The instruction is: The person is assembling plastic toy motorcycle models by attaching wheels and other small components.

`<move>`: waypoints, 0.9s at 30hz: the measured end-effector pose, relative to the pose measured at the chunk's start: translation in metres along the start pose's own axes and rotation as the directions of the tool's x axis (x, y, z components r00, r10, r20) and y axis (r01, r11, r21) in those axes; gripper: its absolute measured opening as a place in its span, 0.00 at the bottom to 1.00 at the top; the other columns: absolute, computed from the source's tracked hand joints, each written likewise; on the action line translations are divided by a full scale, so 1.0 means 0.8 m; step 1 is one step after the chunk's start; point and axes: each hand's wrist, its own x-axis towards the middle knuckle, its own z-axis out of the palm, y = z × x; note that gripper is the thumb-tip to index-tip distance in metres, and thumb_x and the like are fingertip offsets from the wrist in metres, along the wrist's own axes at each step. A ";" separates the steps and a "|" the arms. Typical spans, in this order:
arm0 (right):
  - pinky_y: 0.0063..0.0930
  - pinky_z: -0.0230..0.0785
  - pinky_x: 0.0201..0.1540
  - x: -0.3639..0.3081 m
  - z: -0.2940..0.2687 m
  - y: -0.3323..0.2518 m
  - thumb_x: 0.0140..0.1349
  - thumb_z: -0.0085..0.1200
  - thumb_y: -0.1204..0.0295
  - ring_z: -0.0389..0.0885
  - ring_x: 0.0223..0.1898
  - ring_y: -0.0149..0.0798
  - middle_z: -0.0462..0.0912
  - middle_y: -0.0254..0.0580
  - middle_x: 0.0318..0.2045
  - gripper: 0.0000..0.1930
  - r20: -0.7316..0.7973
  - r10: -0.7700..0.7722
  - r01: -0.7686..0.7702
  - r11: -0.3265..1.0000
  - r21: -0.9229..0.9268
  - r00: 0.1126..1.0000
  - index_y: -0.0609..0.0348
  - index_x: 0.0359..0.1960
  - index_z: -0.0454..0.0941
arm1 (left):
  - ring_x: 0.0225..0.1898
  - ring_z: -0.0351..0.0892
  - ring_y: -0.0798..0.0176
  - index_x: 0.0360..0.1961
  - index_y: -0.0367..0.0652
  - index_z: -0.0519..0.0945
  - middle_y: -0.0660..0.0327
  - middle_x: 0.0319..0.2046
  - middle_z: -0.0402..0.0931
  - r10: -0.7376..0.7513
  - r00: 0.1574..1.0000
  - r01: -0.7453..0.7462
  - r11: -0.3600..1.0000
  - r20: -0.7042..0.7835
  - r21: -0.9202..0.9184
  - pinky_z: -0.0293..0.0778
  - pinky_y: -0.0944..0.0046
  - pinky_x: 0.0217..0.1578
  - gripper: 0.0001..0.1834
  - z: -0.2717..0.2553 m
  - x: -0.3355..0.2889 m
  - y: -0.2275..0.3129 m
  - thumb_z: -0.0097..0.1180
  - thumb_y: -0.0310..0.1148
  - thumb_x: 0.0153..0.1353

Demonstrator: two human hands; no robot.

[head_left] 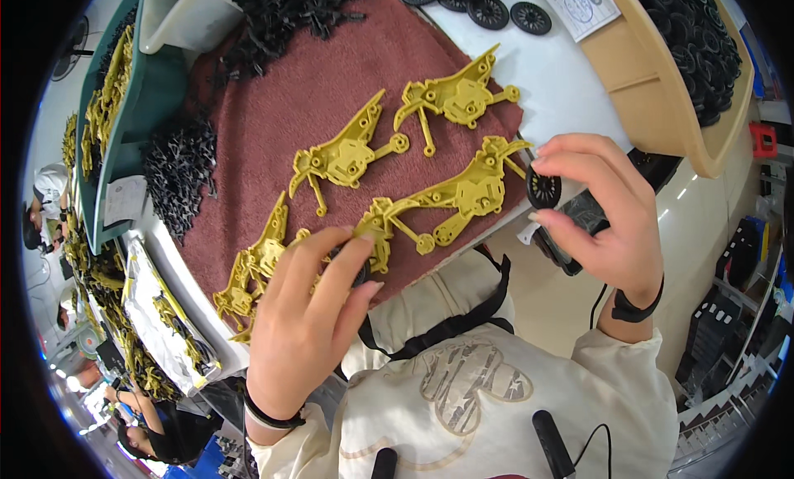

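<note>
Between thumb and fingers my right hand [608,210] pinches a small black spoked wheel [543,188], held at the right edge of the towel. My left hand [306,309] is closed low over the near part of the towel, beside a yellow plastic part [379,239]. A black round piece, apparently another wheel [361,274], shows under its fingertips, mostly hidden. Flat yellow toy-vehicle body halves lie on the towel: one [343,155] in the middle, one [459,97] farther back, one [471,193] towards my right hand, and others [263,260] crowded left of my left hand.
A dark red towel [265,119] covers much of the white table. Small black parts [180,169] are heaped at its left and far edges. Loose wheels [488,12] lie at the back. A tan bin [641,74] of wheels stands right, a green bin [153,98] left.
</note>
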 end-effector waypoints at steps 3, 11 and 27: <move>0.36 0.73 0.41 -0.002 0.002 -0.001 0.44 0.66 0.78 0.79 0.41 0.49 0.79 0.44 0.42 0.18 0.045 0.001 0.004 0.994 -0.109 0.999 0.61 0.40 0.78 | 0.44 0.77 0.48 0.49 0.40 0.77 0.53 0.47 0.75 0.041 0.998 -0.036 0.992 -0.041 0.122 0.74 0.54 0.45 0.21 0.003 -0.002 -0.002 0.64 0.27 0.52; 0.35 0.71 0.38 -0.008 0.006 0.001 0.44 0.68 0.77 0.78 0.38 0.47 0.79 0.43 0.41 0.18 0.016 -0.064 0.066 0.954 -0.292 0.998 0.62 0.39 0.79 | 0.44 0.79 0.50 0.48 0.37 0.80 0.52 0.46 0.77 -0.077 0.973 0.085 0.996 -0.217 0.029 0.75 0.58 0.45 0.23 -0.005 -0.023 0.030 0.68 0.26 0.47; 0.35 0.71 0.40 -0.018 0.015 0.005 0.42 0.68 0.78 0.77 0.39 0.47 0.78 0.43 0.41 0.20 -0.033 -0.005 -0.002 0.979 -0.202 0.999 0.61 0.41 0.79 | 0.44 0.80 0.49 0.48 0.35 0.76 0.51 0.45 0.78 0.083 0.923 -0.132 0.985 -0.376 -0.108 0.77 0.58 0.43 0.25 0.081 0.034 0.045 0.70 0.23 0.46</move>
